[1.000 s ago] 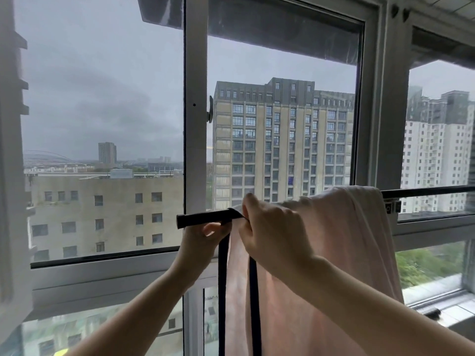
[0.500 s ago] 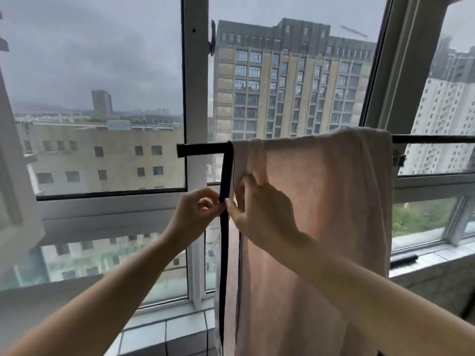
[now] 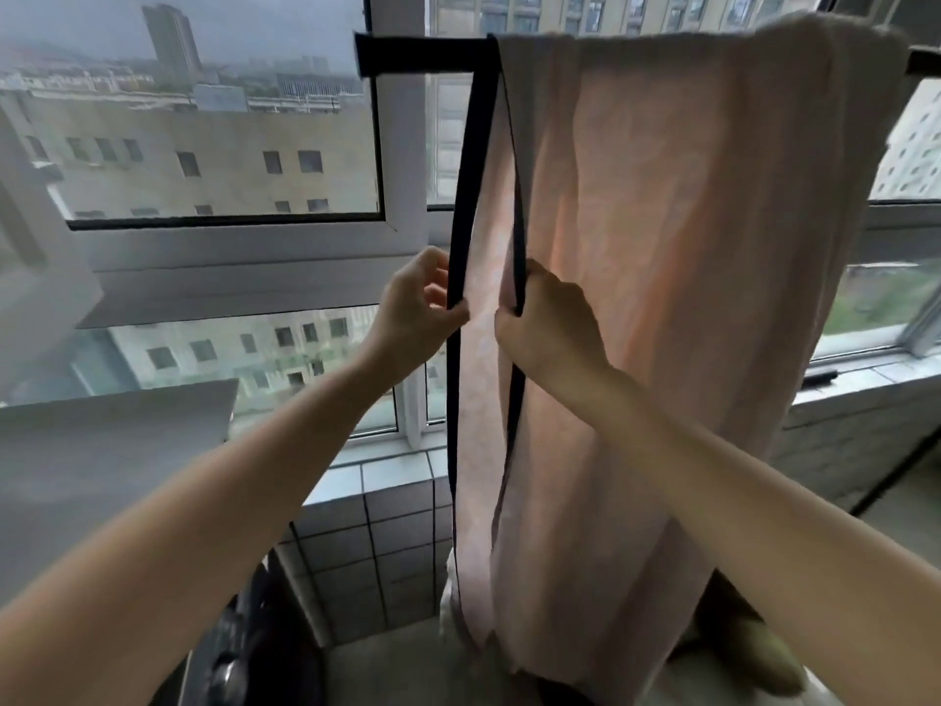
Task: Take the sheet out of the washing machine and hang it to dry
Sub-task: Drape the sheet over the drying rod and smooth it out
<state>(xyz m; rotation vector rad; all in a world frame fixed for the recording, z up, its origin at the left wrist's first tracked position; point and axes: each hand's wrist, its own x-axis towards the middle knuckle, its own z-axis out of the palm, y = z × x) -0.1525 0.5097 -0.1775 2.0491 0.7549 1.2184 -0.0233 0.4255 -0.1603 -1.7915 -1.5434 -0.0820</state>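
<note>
Because the sheet (image 3: 677, 277) is already draped over the rail (image 3: 422, 54) at the top of the frame, the washing-machine stage of the task is judged complete and only spreading remains.

Head view: the sheet, pink with a dark trim (image 3: 466, 206), hangs from the rail in the upper centre down to the lower centre, bunched into vertical folds. Two trim edges run down its left side, close together, which indicates a folded-over margin. The left hand (image 3: 415, 308), centre of the frame, pinches the outer trim edge between thumb and fingers. The right hand (image 3: 547, 318), just beside it, is curled round the inner trim edge. Each hand takes one edge at the same height so that the two layers can be drawn apart and the fold opened; a flat single layer is judged to dry faster than a doubled one. The rail end projects left of the sheet, leaving room for spreading in that direction. A window (image 3: 229, 145) fills the background, and a tiled sill (image 3: 387, 481) lies below it.
</note>
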